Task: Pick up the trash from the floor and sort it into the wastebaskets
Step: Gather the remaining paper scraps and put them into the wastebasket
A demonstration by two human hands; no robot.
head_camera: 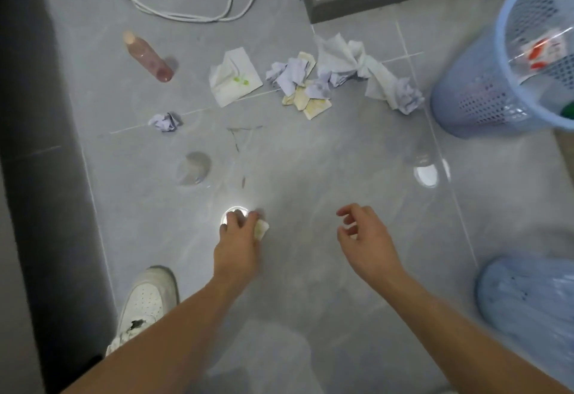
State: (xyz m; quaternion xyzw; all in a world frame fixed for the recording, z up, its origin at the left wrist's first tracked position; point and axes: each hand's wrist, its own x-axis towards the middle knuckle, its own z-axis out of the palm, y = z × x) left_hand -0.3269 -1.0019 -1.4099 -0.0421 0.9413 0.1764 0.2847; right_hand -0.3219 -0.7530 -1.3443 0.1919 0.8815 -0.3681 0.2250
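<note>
Left hand point(237, 235) grip pinches a small crumpled yellowish paper scrap point(261, 228) just above the grey tiled floor point(310, 161); right hand point(365, 235) grip is spread, empty. Blue mesh plastic wastebasket point(503, 61) stands at the floor's far right.

two hands point(239, 232) point(363, 238), two blue wastebaskets point(484, 95) point(528, 297), one pink bottle point(147, 57), one white shoe point(146, 303)

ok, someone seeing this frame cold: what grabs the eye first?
The heap of crumpled paper and tissues across the middle of the floor, with a pink bottle lying off to its left. Nearer the camera, the left hand closes its fingers on a small paper scrap; the right hand hangs open. A blue mesh wastebasket stands at right.
</note>
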